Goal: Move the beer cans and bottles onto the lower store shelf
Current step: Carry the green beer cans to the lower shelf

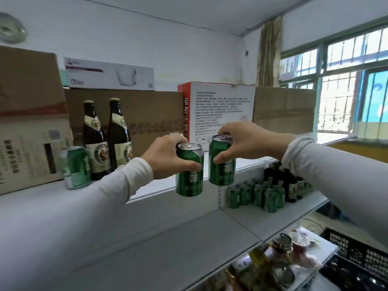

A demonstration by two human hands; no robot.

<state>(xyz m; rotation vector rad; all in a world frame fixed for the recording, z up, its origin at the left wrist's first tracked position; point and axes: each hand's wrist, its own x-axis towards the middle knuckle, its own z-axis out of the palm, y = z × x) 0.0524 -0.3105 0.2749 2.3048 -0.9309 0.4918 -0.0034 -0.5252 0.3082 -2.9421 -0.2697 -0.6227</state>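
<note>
The person is standing at the store shelving with both arms stretched out, each hand holding a green beer can in the air just in front of the top shelf (42, 206). The left hand (165, 156) is gripping the left can (189, 171) from the side, thumb wrapping across its front and fingers curling behind its rim. The right hand (245, 141) is clasping the right can (222, 162) from above and the side, thumb pressing its front, fingers hooking over the lid. The two cans are hanging upright, close beside each other but not touching, the right one sitting slightly higher.

To the left of the held cans, two dark beer bottles (105, 139) are standing upright side by side on the top shelf, with one more green can (76, 166) just left of them at the shelf's front. Cardboard boxes (31, 122) are lining the back of that shelf, and a red-and-white carton (218, 110) is standing directly behind the held cans.

Below and to the right of the held cans, the lower shelf (294, 213) is carrying a cluster of green cans (256, 194) with dark bottles (289, 183) behind them. Further below, jars (281, 242) are lying blurred on another shelf.
</note>
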